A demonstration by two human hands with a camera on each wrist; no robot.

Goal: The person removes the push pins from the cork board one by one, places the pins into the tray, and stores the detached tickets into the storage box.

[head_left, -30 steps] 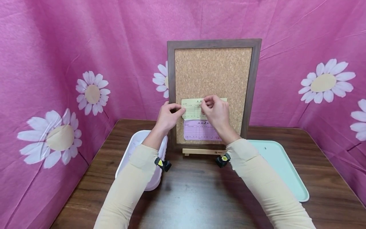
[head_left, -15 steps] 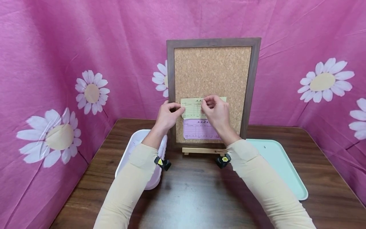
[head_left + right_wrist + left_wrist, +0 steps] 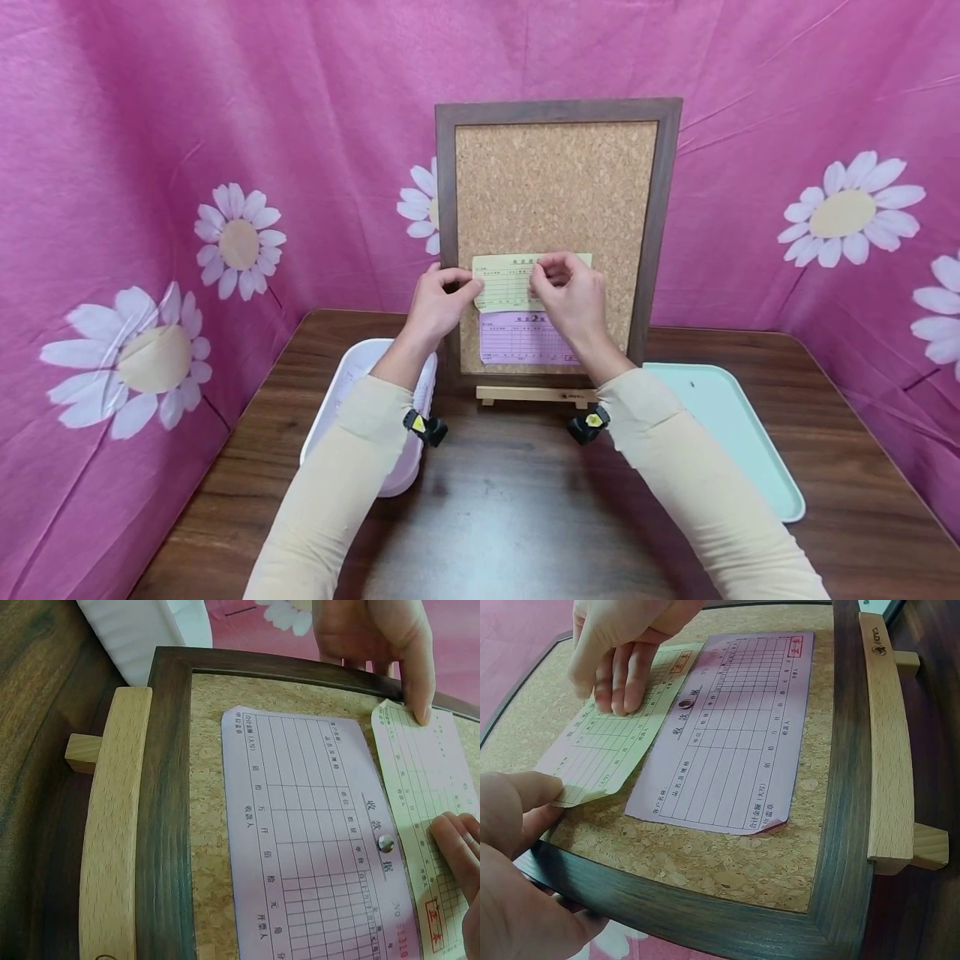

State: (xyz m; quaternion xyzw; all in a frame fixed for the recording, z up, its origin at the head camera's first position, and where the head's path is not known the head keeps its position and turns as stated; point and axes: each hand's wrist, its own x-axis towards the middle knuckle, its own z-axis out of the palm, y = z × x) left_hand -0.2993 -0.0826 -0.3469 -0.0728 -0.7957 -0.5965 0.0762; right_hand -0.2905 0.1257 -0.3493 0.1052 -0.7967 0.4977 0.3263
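Observation:
A yellow-green receipt slip (image 3: 498, 287) lies against the cork board (image 3: 555, 187), just above a purple receipt slip (image 3: 517, 340). A silver thumbtack (image 3: 385, 843) sits in the purple slip near its top middle. My left hand (image 3: 438, 304) pinches the yellow-green slip's left edge, with its other fingers behind the board's brown frame (image 3: 697, 922). My right hand (image 3: 573, 296) is over the upper middle of that slip, thumb and forefinger brought together in a pinch, the other fingers curled. Whatever small thing is between those fingertips is hidden.
The board leans on a wooden easel ledge (image 3: 525, 394). On the left is a white tub (image 3: 315, 417); on the right, a mint-green tray (image 3: 738, 433) with a small dark object (image 3: 692, 384) on it. A pink floral cloth (image 3: 337, 100) hangs behind the table (image 3: 480, 517).
Both hands keep to nearly the same spots on the yellow-green slip. My right hand has shifted very slightly right relative to the slip, showing more of its printed heading.

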